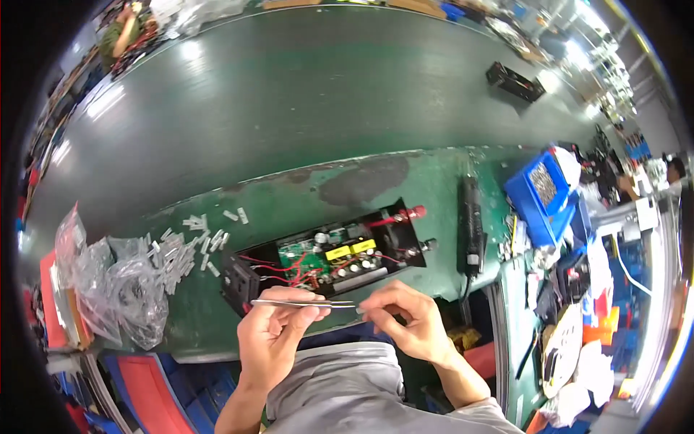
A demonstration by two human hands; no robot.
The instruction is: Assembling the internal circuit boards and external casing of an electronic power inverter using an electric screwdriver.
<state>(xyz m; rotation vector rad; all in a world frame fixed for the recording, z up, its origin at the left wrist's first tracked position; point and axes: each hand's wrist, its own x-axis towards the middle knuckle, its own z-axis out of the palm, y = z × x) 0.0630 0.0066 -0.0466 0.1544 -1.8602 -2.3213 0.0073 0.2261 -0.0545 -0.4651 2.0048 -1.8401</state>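
Note:
My left hand (273, 329) grips metal tweezers (303, 304), held level with the tips pointing right. My right hand (403, 318) pinches a small pale piece at the tweezer tips; what it is I cannot tell. Both hands hover just in front of an open black case (405, 235) holding a green circuit board (318, 257) with yellow parts and red wires. The case lies on the green workbench (289, 188).
Several small clear tubes (184, 246) lie scattered left of the case, beside crumpled plastic bags (119, 289). A black power screwdriver (471, 224) lies to the right, near a blue bin of screws (542, 188). A dark conveyor belt (289, 94) runs behind, carrying another black case (515, 81).

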